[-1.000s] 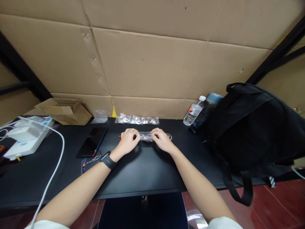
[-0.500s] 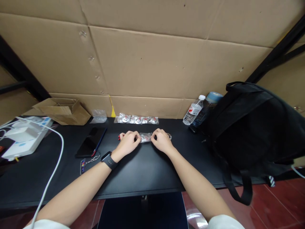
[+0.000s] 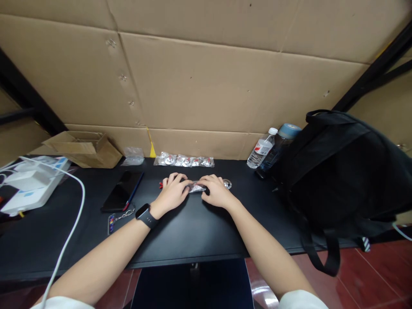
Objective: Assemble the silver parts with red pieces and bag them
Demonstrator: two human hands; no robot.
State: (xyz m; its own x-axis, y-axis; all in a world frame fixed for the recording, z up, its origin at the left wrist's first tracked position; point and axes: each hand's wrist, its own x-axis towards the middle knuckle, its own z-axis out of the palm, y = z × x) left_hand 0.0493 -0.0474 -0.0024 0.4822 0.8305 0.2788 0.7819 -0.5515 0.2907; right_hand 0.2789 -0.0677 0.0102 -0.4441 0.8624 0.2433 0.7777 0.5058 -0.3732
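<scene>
Between my two hands, low over the black table (image 3: 193, 227), is a small clear plastic bag (image 3: 196, 187) that looks crumpled. My left hand (image 3: 173, 191) pinches its left end with thumb and fingertips. On the other end, my right hand (image 3: 216, 191) grips with thumb below and fingers above. What is inside the bag is too small to make out. Just past my right fingers lies a silver ring-shaped piece (image 3: 227, 184). A small red item (image 3: 161, 185) peeks out left of my left hand. Beyond them, several clear packets with silver round pieces (image 3: 186, 161) lie in a row.
To the left are a phone (image 3: 122, 192), a keychain (image 3: 111, 223), a paper bag (image 3: 86, 150), plastic bags (image 3: 133, 156) and a white power strip (image 3: 35, 193) with a cable. A water bottle (image 3: 261, 150), a blue-lidded bottle (image 3: 289, 131) and a black backpack (image 3: 341, 180) stand right.
My fingers have spread and shifted on the plastic bag, right thumb now lower. The bag shows a smaller, more folded part between my hands. The silver ring-shaped piece is more exposed.
</scene>
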